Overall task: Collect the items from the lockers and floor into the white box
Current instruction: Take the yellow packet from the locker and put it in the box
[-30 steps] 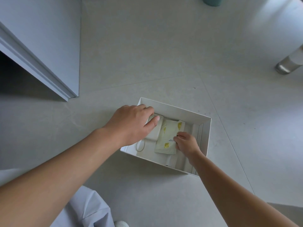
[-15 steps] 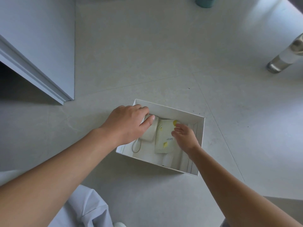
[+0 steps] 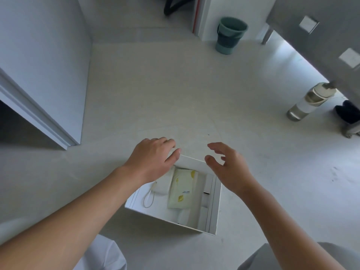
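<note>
Over the white box (image 3: pixel 212 217) on the floor, the left hand (image 3: pixel 152 158) and right hand (image 3: pixel 228 168) hover empty, fingers loose. A yellow-printed packet (image 3: pixel 182 189) lies inside the box. A water bottle (image 3: pixel 309 101) stands well right of the box, and a hurried grab could topple it.

The left hand (image 3: pixel 151 159) covers the far left corner of the box (image 3: pixel 213 211) and the upper part of a white item (image 3: pixel 163 184) with a cord; what this item is I cannot tell. The right hand (image 3: pixel 228 168) is a little blurred and hides the far right corner. The print on the packet (image 3: pixel 183 189) is too small to read. Both arms are cut off by the bottom edge. The inside of the left locker (image 3: pixel 39 65) is dark. The right lockers (image 3: pixel 321 36) are blurred, and their labels (image 3: pixel 308 23) cannot be read. The top of the bottle (image 3: pixel 307 102) is smeared. A black thing (image 3: pixel 348 114) is cut off by the right edge.
</note>
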Demonstrator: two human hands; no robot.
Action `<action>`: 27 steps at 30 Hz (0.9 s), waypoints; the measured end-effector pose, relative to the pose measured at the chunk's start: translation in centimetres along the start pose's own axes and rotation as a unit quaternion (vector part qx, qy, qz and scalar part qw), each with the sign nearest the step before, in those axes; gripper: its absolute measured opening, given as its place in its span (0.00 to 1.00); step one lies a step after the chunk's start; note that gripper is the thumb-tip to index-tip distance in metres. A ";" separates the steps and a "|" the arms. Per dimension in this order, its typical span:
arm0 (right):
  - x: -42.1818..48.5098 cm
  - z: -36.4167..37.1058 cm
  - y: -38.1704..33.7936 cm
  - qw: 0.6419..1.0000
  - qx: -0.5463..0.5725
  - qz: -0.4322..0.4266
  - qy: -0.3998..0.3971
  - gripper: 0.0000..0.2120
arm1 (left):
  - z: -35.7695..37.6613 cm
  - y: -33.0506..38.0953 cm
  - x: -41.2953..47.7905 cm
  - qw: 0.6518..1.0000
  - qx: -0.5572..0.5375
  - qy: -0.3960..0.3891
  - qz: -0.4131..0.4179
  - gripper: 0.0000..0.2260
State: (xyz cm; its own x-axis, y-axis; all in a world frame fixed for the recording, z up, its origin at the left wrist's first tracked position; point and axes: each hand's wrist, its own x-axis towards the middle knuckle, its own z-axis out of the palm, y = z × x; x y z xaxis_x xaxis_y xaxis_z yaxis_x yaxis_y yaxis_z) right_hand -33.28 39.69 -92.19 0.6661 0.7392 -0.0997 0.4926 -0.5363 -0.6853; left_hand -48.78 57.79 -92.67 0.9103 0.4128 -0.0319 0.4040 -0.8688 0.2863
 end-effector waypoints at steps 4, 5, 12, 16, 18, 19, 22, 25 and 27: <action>0.4 0.8 -0.8 0.999 -0.008 -0.034 0.002 0.19 | -0.1 -0.2 -0.2 1.000 -0.002 -0.002 -0.001 0.20; 0.4 0.9 -0.8 0.999 -0.008 -0.034 -0.001 0.19 | -0.1 -0.2 -0.3 1.000 -0.004 0.000 -0.003 0.20; -0.9 0.2 -0.8 1.000 0.003 -0.006 -0.003 0.19 | -1.2 0.3 -0.7 1.000 0.003 -0.007 -0.016 0.19; -2.6 -1.2 -2.2 1.000 0.017 0.009 -0.010 0.20 | -3.4 0.8 -3.1 0.999 -0.005 0.020 -0.036 0.18; -3.6 -3.1 -4.0 1.000 -0.002 0.010 -0.026 0.21 | -6.5 1.3 -4.7 0.999 0.003 0.013 -0.045 0.18; -4.0 -4.5 -5.5 0.999 -0.013 0.010 -0.037 0.21 | -8.7 1.8 -5.4 0.999 0.006 0.010 -0.050 0.18; -4.9 -9.9 -11.7 0.998 -0.028 -0.002 -0.047 0.23 | -17.5 3.9 -6.7 0.998 0.012 0.007 -0.055 0.19; -5.7 -16.7 -19.7 0.999 -0.029 -0.022 -0.039 0.23 | -27.6 6.7 -7.6 0.998 0.004 0.032 -0.063 0.18; -6.3 -21.4 -25.2 0.998 -0.031 -0.037 -0.036 0.23 | -34.3 8.9 -8.1 0.997 0.005 0.042 -0.062 0.19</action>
State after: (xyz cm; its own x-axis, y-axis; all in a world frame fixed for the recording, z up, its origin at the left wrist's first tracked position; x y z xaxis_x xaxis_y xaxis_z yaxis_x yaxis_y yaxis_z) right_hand -37.89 39.83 -58.84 0.5858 0.8039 -0.1026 0.5741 -0.5010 -0.6476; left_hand -55.65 56.13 -56.98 0.8421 0.5392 0.0145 0.5151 -0.8119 0.2747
